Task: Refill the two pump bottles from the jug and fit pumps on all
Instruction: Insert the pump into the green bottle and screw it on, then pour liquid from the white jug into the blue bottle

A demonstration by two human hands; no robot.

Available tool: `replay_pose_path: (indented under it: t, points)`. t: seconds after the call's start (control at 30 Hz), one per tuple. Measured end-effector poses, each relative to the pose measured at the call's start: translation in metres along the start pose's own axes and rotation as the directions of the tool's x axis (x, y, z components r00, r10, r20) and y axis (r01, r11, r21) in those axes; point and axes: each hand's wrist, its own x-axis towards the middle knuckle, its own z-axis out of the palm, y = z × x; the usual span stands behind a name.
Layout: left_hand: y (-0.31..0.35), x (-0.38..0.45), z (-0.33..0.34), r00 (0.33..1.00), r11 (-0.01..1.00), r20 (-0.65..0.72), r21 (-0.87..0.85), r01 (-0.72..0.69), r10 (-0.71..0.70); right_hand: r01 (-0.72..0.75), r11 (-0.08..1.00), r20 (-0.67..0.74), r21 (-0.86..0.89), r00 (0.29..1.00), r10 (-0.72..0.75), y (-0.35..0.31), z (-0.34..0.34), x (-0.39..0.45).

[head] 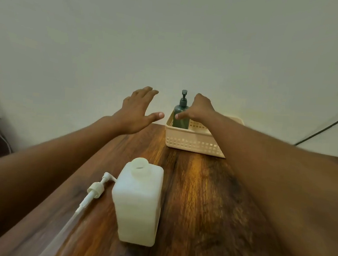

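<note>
From the head camera, a dark brown wood-grain desk (199, 191) runs away toward a plain pale wall (172, 36). Near its far end sits a cream perforated plastic basket (191, 143), and a dark green pump bottle with its pump fitted (181, 112) stands upright in the basket's left part. The right hand (198, 110) reaches over the basket with its thumb lying across the green bottle's body; its other fingers are hidden behind the hand, so I cannot tell whether it grips the bottle. The left hand (138, 111) hovers to the left of the basket, fingers spread wide and holding nothing. Nearer the camera a translucent white rectangular plastic jug (138, 204) stands upright with its neck uncapped. Just beside its left side lies a white pump head with a long dip tube (95, 190), flat on the desk.
</note>
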Motion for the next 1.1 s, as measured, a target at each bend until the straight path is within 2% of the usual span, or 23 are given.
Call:
replay_pose_path:
  t: [0.33,0.57,0.67,0.87,0.97,1.1]
  points:
    - [0.032,-0.091,-0.068,0.998,0.993,-0.02,-0.106,0.051,-0.053,0.21,0.975,0.023,0.07,0.977,-0.212,-0.017,-0.039,-0.106]
    - [0.056,-0.154,-0.098,0.992,0.923,0.012,-0.366,0.121,-0.125,0.233,0.972,0.025,0.017,0.972,-0.233,-0.022,-0.063,-0.179]
    - [0.069,-0.178,-0.103,0.983,0.859,0.09,-0.479,0.181,-0.158,0.222,0.975,0.018,0.005,0.975,-0.222,-0.018,-0.075,-0.204]
    - [0.082,-0.21,-0.088,0.94,0.788,0.331,-0.554,0.267,-0.085,0.22,0.976,0.006,-0.004,0.976,-0.22,-0.003,-0.098,-0.244]
    - [0.081,-0.216,-0.068,0.894,0.685,0.446,-0.642,0.344,-0.03,0.218,0.976,0.006,0.008,0.976,-0.218,0.01,-0.111,-0.26]
    - [0.076,-0.211,-0.047,0.887,0.553,0.458,-0.725,0.409,-0.055,0.202,0.978,-0.012,0.041,0.979,-0.202,0.034,-0.134,-0.276]
